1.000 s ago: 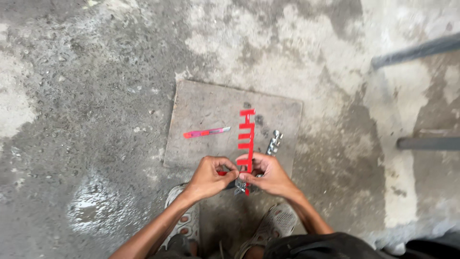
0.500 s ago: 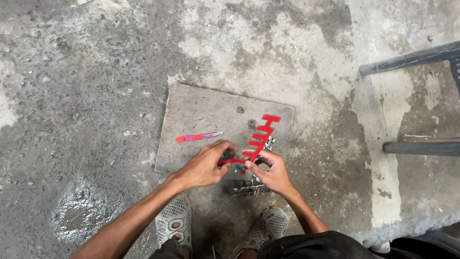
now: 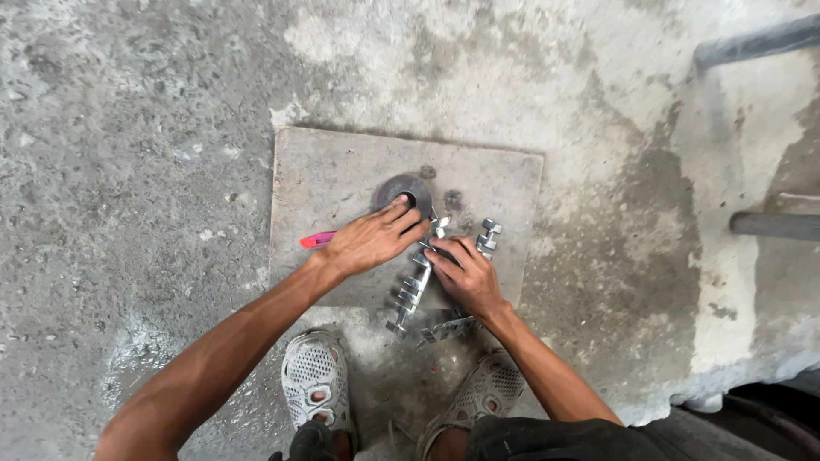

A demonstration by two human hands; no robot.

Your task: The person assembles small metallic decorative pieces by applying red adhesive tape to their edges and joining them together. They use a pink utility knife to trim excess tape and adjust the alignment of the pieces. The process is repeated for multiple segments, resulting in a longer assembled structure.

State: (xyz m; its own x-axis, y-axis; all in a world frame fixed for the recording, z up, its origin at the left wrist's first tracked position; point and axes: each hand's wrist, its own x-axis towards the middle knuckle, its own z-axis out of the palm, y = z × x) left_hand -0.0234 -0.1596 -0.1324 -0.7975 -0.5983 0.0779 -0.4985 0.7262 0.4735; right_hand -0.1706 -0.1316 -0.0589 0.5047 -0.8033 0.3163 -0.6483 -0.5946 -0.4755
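On a flat grey slab [image 3: 342,171] on the concrete floor lies a dark round disc [image 3: 400,188] with a hole in it. My left hand [image 3: 371,242] reaches forward, fingers spread, and its fingertips touch the disc's near edge. A pink pen [image 3: 316,240] sticks out from under that hand's wrist side. My right hand [image 3: 465,273] grips a silver toothed metal strip [image 3: 410,294] that runs diagonally over the slab's near edge. Two more toothed strips lie by it, one beyond the fingers [image 3: 489,235], one under the wrist [image 3: 448,329].
My feet in grey perforated shoes [image 3: 316,380] [image 3: 478,397] stand just below the slab. Dark metal bars cross the floor at upper right [image 3: 752,38] and mid right [image 3: 773,225]. A dark edge shows at bottom right [image 3: 769,418].
The red toothed strip held in both hands is gone from view; a silver one now lies under my right hand. My left hand has let go and reached forward to the disc.
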